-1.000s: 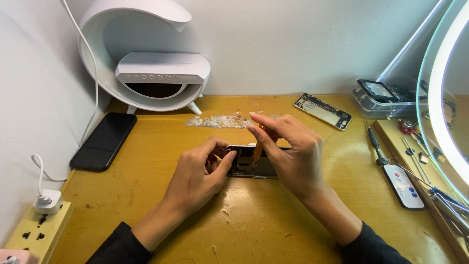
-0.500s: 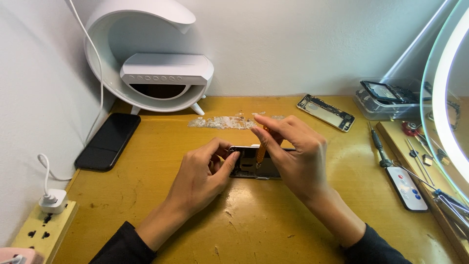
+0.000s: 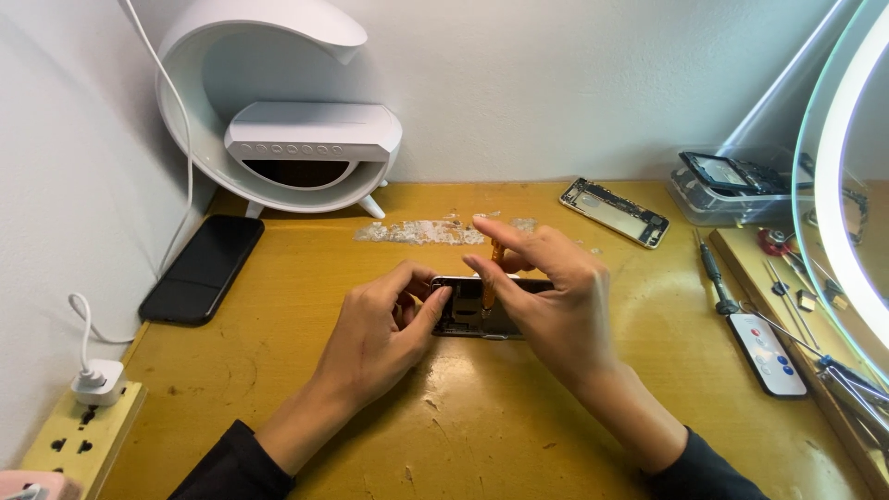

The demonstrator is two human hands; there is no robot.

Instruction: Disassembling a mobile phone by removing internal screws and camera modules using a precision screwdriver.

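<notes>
Landmark: the opened phone (image 3: 472, 310), lying flat at the middle of the yellow desk (image 3: 278, 389).
Its long axis: left to right in front of me, one short end toward each hand.
My left hand (image 3: 384, 324): curled at the phone's left end, thumb tip touching that edge, fingers closed round it.
My right hand (image 3: 546, 296): over the phone's right half, fingers pinched narrow on a thin orange tool (image 3: 494, 264), held upright, its tip down in the open body.
Nearer hand: both touching; the right sits on top.
Behind the phone: a strip of clear shards (image 3: 421, 231).
Far left of it: a black phone (image 3: 204, 268).
</notes>
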